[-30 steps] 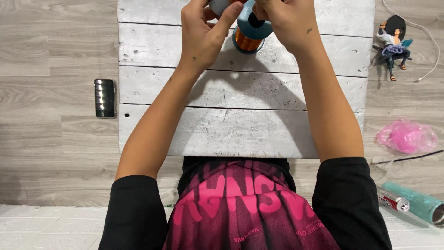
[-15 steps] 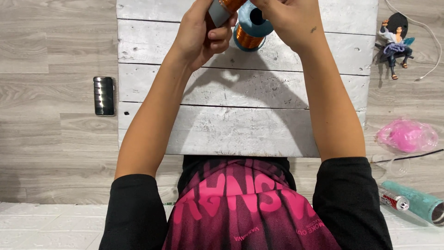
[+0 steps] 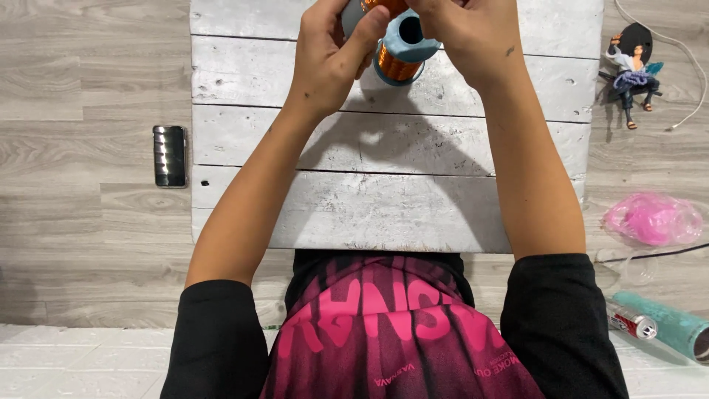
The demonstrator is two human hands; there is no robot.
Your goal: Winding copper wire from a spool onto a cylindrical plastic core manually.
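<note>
My left hand point(image 3: 329, 63) grips a grey-ended spool point(image 3: 367, 9) wound with copper wire, at the top edge of the view. My right hand point(image 3: 465, 41) is curled against the same spool from the right, and its fingertips are partly cut off by the frame. Just below and between the hands, a blue spool of copper wire point(image 3: 402, 50) stands on the whitewashed plank table point(image 3: 384, 199). Neither hand's fingers are closed around it. Both forearms reach forward over the table.
A black phone point(image 3: 169, 155) lies on the wooden floor left of the table. To the right are a small figurine point(image 3: 632, 72), a white cable point(image 3: 668, 44), a crumpled pink bag point(image 3: 653, 220) and a teal tube point(image 3: 665, 325).
The left hand has shifted its grip and drawn the grey spool further into view. The blue spool now shows more clearly between the hands.
</note>
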